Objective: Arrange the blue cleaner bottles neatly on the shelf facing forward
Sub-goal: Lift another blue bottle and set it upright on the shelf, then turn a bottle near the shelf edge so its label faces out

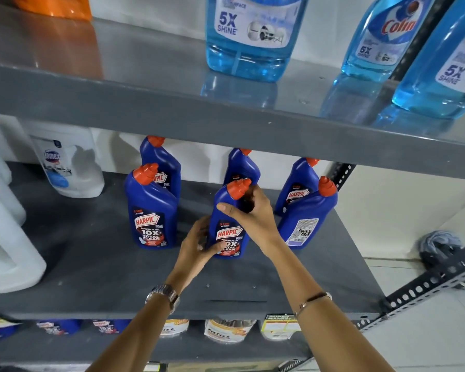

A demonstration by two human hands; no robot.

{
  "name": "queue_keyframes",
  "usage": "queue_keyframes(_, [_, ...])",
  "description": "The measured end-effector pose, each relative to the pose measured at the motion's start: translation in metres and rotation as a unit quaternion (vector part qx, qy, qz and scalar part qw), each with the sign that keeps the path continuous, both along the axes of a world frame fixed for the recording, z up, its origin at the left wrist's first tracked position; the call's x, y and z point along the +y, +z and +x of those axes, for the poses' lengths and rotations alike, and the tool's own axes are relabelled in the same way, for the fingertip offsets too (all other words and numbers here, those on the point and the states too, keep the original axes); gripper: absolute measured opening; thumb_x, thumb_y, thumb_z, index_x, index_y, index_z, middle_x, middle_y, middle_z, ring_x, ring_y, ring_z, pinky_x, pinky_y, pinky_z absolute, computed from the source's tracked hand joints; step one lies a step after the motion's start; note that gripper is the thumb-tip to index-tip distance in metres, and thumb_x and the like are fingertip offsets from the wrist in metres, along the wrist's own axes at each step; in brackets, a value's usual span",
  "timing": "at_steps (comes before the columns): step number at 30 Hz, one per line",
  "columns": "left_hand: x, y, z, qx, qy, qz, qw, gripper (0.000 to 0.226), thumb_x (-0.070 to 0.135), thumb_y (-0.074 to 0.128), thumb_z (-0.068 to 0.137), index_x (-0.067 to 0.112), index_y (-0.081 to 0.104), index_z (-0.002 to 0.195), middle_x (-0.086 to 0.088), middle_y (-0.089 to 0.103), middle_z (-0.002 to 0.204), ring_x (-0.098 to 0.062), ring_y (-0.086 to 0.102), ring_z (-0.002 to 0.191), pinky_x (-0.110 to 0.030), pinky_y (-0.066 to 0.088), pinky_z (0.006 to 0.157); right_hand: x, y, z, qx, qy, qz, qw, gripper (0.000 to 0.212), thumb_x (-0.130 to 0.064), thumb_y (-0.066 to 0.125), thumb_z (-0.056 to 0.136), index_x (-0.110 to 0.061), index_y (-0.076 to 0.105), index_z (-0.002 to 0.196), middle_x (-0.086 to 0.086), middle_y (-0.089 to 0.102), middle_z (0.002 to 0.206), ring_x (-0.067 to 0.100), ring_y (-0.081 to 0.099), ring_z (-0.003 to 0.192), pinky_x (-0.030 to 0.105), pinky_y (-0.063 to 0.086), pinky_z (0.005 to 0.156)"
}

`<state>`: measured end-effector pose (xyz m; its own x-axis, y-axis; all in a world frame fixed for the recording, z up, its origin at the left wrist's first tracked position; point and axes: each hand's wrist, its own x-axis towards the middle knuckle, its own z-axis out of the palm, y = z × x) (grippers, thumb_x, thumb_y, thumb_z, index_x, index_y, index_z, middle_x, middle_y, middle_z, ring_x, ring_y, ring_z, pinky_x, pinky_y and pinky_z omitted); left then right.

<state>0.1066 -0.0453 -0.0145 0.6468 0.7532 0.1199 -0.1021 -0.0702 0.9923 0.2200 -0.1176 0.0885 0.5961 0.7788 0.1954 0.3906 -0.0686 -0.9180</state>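
Both hands are on one dark blue plastic bottle (230,224) standing upright near the middle of the grey shelf (91,264). The right hand (249,210) wraps its sloped shoulder just under the orange-red angled cap, fingers curled round the far side and thumb lying across the front. The left hand (199,244) cups the lower body from the left, its thumb resting on the glossy front label, which faces outward.

Five more bottles of the same flat-sided, bent-necked shape stand around it. The front left bottle (151,210) shows its label forward, with another (163,165) directly behind it. A rear middle bottle (240,166) stands behind the held one. At the right, the front right bottle (305,218) is turned so its pale back label with small print faces out, and it stands just beside the rear right bottle (297,186).

The shelf board is matt and dull, with a wide bare strip between the bottles and its front edge. To the left sit white plastic jugs (8,237) and a white labelled container (70,165). A perforated metal upright (344,174) marks the right end. The shinier shelf above (145,98) overhangs the rear caps and carries clear bottles of blue liquid (250,36). A metal wristwatch (164,295) is on the left wrist, a thin bracelet (312,299) on the right.
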Motion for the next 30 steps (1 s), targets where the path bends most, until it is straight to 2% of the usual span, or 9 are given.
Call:
queue_keyframes(3, [-0.031, -0.008, -0.003, -0.054, 0.147, 0.038, 0.987, 0.064, -0.006, 0.074, 0.069, 0.019, 0.046, 0.121, 0.01, 0.051, 0.116, 0.001, 0.058, 0.103, -0.016, 0.051, 0.083, -0.027, -0.015, 0.008, -0.017, -0.073, 0.037, 0.996, 0.049, -0.043, 0.079, 0.065, -0.026, 0.057, 0.105, -0.012, 0.061, 0.108, 0.004, 0.055, 0.104, 0.012, 0.044, 0.082])
queue_keyframes(5, [-0.055, -0.014, -0.003, -0.062, 0.195, 0.075, 0.976, 0.057, -0.007, 0.071, 0.072, 0.028, 0.051, 0.111, 0.007, 0.055, 0.109, -0.004, 0.058, 0.099, -0.018, 0.049, 0.086, -0.053, -0.025, 0.023, -0.035, -0.189, 0.112, 0.975, 0.047, -0.047, 0.076, 0.066, -0.028, 0.058, 0.104, -0.013, 0.059, 0.109, 0.007, 0.053, 0.108, 0.014, 0.042, 0.089])
queue_keyframes(9, [-0.095, -0.008, 0.023, -0.068, 0.083, 0.118, 0.987, 0.047, 0.005, 0.066, 0.077, 0.045, 0.056, 0.1, 0.007, 0.06, 0.101, -0.004, 0.059, 0.094, -0.014, 0.045, 0.083, -0.088, -0.03, 0.08, -0.017, -0.365, 0.161, 0.917, 0.049, -0.031, 0.077, 0.071, -0.019, 0.052, 0.112, -0.001, 0.055, 0.113, 0.015, 0.05, 0.108, 0.037, 0.043, 0.098])
queue_keyframes(14, [-0.103, 0.009, 0.096, -0.03, -0.023, 0.061, 0.997, 0.056, 0.004, 0.07, 0.077, 0.028, 0.044, 0.12, 0.012, 0.052, 0.121, 0.001, 0.051, 0.11, -0.018, 0.041, 0.093, -0.087, -0.015, 0.143, 0.047, -0.23, 0.05, 0.971, 0.072, -0.032, 0.078, 0.07, -0.02, 0.04, 0.13, -0.005, 0.049, 0.125, 0.014, 0.048, 0.115, 0.029, 0.042, 0.093])
queue_keyframes(16, [-0.093, 0.014, 0.125, 0.016, -0.001, 0.05, 0.999, 0.067, 0.006, 0.072, 0.076, 0.014, 0.037, 0.133, 0.004, 0.048, 0.125, -0.009, 0.05, 0.113, -0.024, 0.041, 0.097, -0.084, -0.01, 0.156, 0.066, -0.176, 0.038, 0.981, 0.068, -0.031, 0.076, 0.072, -0.018, 0.043, 0.13, 0.001, 0.057, 0.125, 0.017, 0.056, 0.11, 0.03, 0.048, 0.089])
queue_keyframes(18, [-0.08, 0.019, 0.143, 0.053, -0.014, 0.069, 0.996, 0.074, 0.015, 0.073, 0.076, 0.009, 0.031, 0.137, 0.001, 0.05, 0.124, -0.013, 0.052, 0.111, -0.027, 0.043, 0.092, -0.08, -0.009, 0.157, 0.067, -0.127, 0.016, 0.99, 0.047, -0.03, 0.073, 0.075, -0.02, 0.053, 0.116, 0.002, 0.067, 0.109, 0.019, 0.064, 0.096, 0.023, 0.054, 0.076])
queue_keyframes(20, [-0.07, 0.019, 0.156, 0.068, -0.042, 0.091, 0.993, 0.066, 0.019, 0.073, 0.076, 0.012, 0.037, 0.13, 0.001, 0.057, 0.12, -0.015, 0.057, 0.106, -0.022, 0.045, 0.083, -0.08, -0.012, 0.155, 0.064, -0.105, 0.023, 0.992, 0.03, -0.028, 0.072, 0.077, -0.024, 0.057, 0.102, -0.001, 0.069, 0.095, 0.019, 0.067, 0.085, 0.018, 0.054, 0.066])
queue_keyframes(23, [-0.065, 0.02, 0.164, 0.099, -0.049, 0.119, 0.987, 0.049, 0.021, 0.074, 0.074, 0.015, 0.048, 0.115, 0.004, 0.06, 0.101, -0.016, 0.061, 0.094, -0.01, 0.042, 0.066, -0.087, -0.013, 0.154, 0.064, -0.109, 0.048, 0.991, 0.029, -0.023, 0.072, 0.077, -0.02, 0.058, 0.102, 0.005, 0.069, 0.096, 0.018, 0.067, 0.082, 0.024, 0.056, 0.072])
queue_keyframes(30, [-0.071, 0.038, 0.151, 0.039, -0.041, 0.132, 0.99, 0.047, 0.029, 0.078, 0.07, 0.024, 0.054, 0.11, 0.002, 0.066, 0.103, -0.011, 0.064, 0.091, -0.015, 0.051, 0.073, -0.104, 0.012, 0.142, 0.064, -0.097, 0.164, 0.98, 0.03, -0.013, 0.069, 0.08, -0.017, 0.061, 0.11, -0.008, 0.072, 0.087, 0.005, 0.067, 0.074, 0.016, 0.052, 0.062])
